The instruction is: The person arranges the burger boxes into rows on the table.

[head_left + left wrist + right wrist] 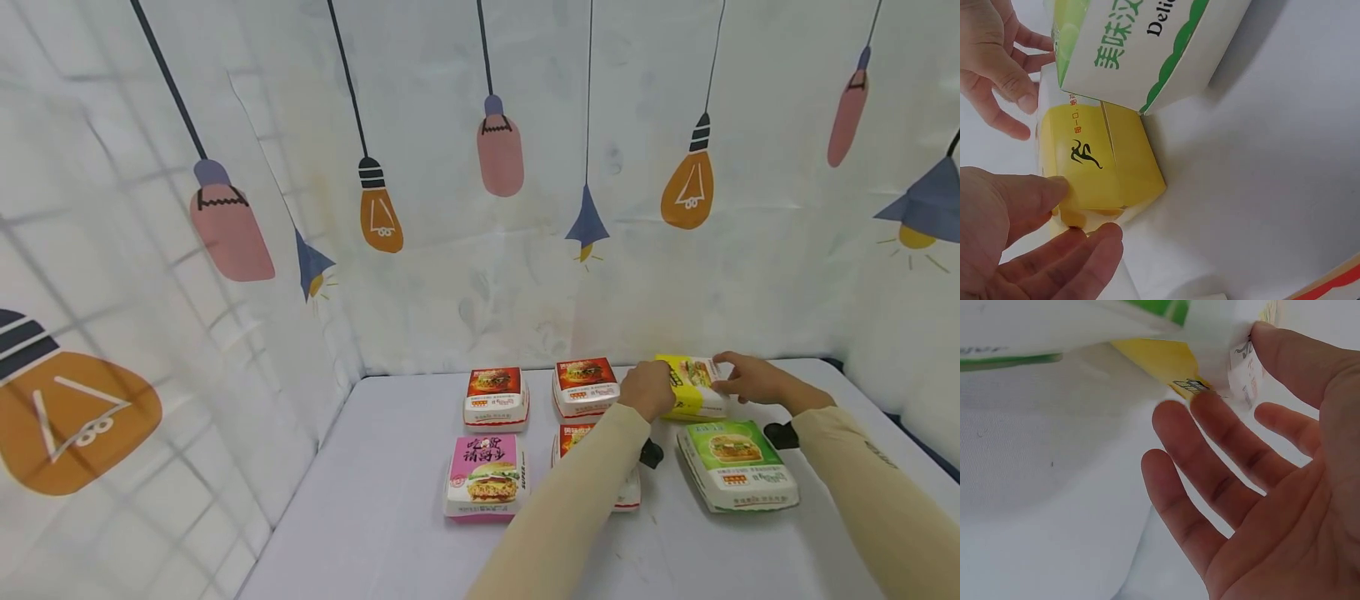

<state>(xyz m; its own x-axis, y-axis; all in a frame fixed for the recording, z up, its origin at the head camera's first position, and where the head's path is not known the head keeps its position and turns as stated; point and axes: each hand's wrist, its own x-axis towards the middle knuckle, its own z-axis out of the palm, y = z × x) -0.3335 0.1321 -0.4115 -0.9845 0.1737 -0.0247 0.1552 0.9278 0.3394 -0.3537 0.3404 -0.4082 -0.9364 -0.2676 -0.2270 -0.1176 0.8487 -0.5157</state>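
Note:
A yellow and white burger box [699, 403] lies at the far right of the table, between both hands. At its left end, my left hand [648, 390] grips a corner, thumb [1054, 190] on the side and fingers curled by the lower edge. The right hand [763, 385] holds the opposite end between thumb and fingertips, its other fingers [1175, 506] spread out. Directly in front of this box sits a green and white burger box [742, 467], which hides part of it in both wrist views.
Left of the hands stand two red-topped burger boxes [495, 402] in the back row. A pink burger box [487, 479] sits in front, beside another red-topped box [628, 493] partly covered by the left sleeve. A lamp-printed curtain [465, 292] hangs behind the white table [360, 500].

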